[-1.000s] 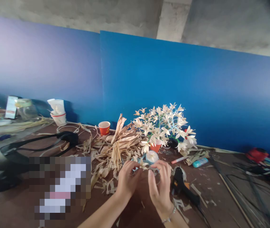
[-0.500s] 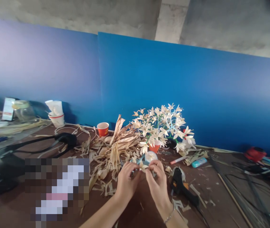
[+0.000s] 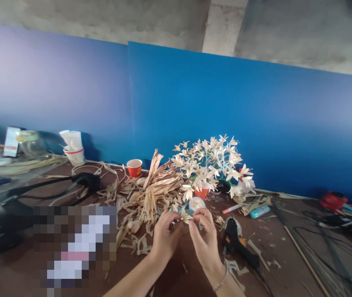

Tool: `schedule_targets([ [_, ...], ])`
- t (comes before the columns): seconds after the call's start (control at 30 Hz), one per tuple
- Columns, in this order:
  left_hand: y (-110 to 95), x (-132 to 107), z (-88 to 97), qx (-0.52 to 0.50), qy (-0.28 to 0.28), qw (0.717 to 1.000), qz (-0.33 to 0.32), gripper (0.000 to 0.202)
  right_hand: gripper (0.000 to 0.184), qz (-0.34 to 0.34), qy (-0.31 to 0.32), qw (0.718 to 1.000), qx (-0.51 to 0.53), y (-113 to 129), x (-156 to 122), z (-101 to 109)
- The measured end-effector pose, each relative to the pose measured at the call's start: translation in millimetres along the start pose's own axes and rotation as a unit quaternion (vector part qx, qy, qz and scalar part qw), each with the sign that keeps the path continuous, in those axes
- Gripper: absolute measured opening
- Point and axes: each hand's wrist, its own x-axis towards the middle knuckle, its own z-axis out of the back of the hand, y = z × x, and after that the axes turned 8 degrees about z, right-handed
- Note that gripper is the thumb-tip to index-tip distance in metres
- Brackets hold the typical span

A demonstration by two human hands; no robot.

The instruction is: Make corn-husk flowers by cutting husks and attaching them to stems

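Observation:
Between my two hands is a small cream corn-husk flower [image 3: 185, 216], pinched from both sides. My left hand [image 3: 167, 231] has its fingertips closed on the flower's left side, where a stem may be hidden. With thumb and fingers, my right hand [image 3: 205, 233] grips the petals on the right. Just beyond stands a bunch of finished cream flowers [image 3: 211, 163] on green and pale blue stems, in a red paper cup [image 3: 202, 191]. A round white roll [image 3: 196, 203] lies right behind my fingertips.
Dried corn husks [image 3: 156, 189] are heaped left of my hands. A black glue gun [image 3: 239, 243] with its cord lies at right, near a turquoise bottle [image 3: 259, 212] and a marker [image 3: 231, 208]. Another red cup [image 3: 134, 168] stands by the blue panel [image 3: 176, 103].
My hands stay in nearly the same place. The flower between my fingers has turned slightly, and my fingertips have shifted a little.

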Motion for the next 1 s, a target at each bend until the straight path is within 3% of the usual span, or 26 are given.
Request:
schedule_targets([
  [0.73, -0.5, 2.2, 1.6, -0.026, -0.004, 0.999, -0.048, 0.013, 0.015, -0.011, 0.030, 0.999, -0.001, -0.4, 0.7, 0.5],
  [1.0, -0.3, 2.3, 0.8, -0.037, -0.006, 0.999, -0.010, 0.012, 0.015, -0.014, 0.028, 1.000, 0.001, 0.0, 0.3, 0.9],
])
